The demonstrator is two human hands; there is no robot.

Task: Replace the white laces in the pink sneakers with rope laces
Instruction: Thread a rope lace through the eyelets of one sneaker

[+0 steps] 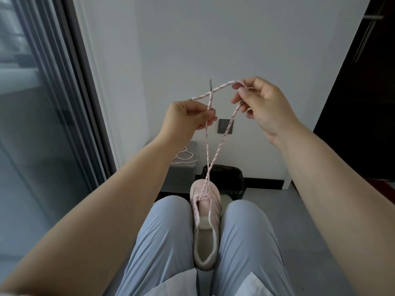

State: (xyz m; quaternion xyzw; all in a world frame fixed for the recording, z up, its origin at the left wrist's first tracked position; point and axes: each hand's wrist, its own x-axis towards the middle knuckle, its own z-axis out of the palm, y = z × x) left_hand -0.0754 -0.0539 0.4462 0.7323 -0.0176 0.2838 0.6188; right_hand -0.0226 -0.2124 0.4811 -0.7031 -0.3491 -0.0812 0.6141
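Between my knees the pink sneaker (204, 212) sits toe away; the rope lace (220, 144) rises from its front eyelets, crossing above the toe; my left hand (188, 116) pinches one strand, my right hand (260, 103) the other, both high before the white wall (235, 39), well apart from the glass door (42, 103).

Place: looking like a room in a home.
Wall: a white wall (213, 39) is carrying a grey switch plate (225, 126).
Left of wall: a sliding glass door (32, 124) is letting in daylight.
Foot of wall: a black-bagged bin (226, 178) is standing on grey floor (288, 210).
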